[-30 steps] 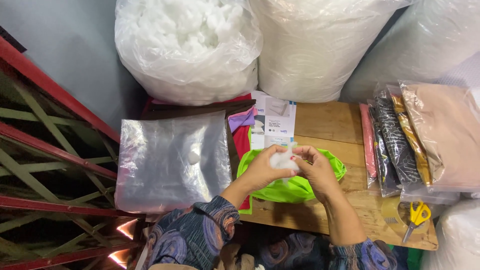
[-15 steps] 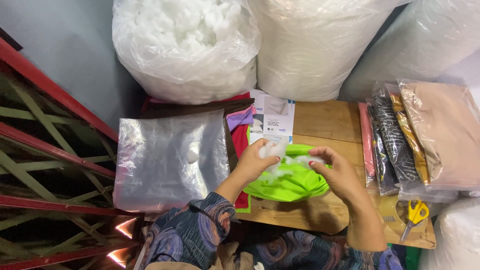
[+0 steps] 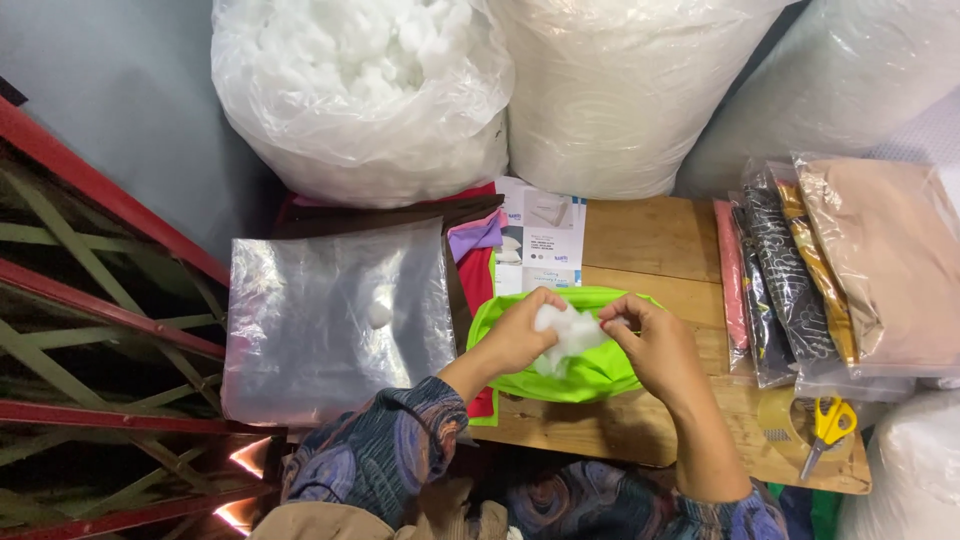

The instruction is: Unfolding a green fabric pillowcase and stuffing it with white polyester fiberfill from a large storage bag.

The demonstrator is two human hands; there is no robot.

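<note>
The white stuffing tuft (image 3: 565, 335) sat over the mouth of the lime-green fabric cover (image 3: 580, 372) on the wooden table (image 3: 650, 240), pinched between both hands. My left hand (image 3: 520, 335) clenched its left side while my right hand (image 3: 650, 345) gripped its right edge with the fingertips. I saw a clear plastic bag (image 3: 335, 320) lying to the left and yellow-handled scissors (image 3: 828, 425) well apart on the right.
</note>
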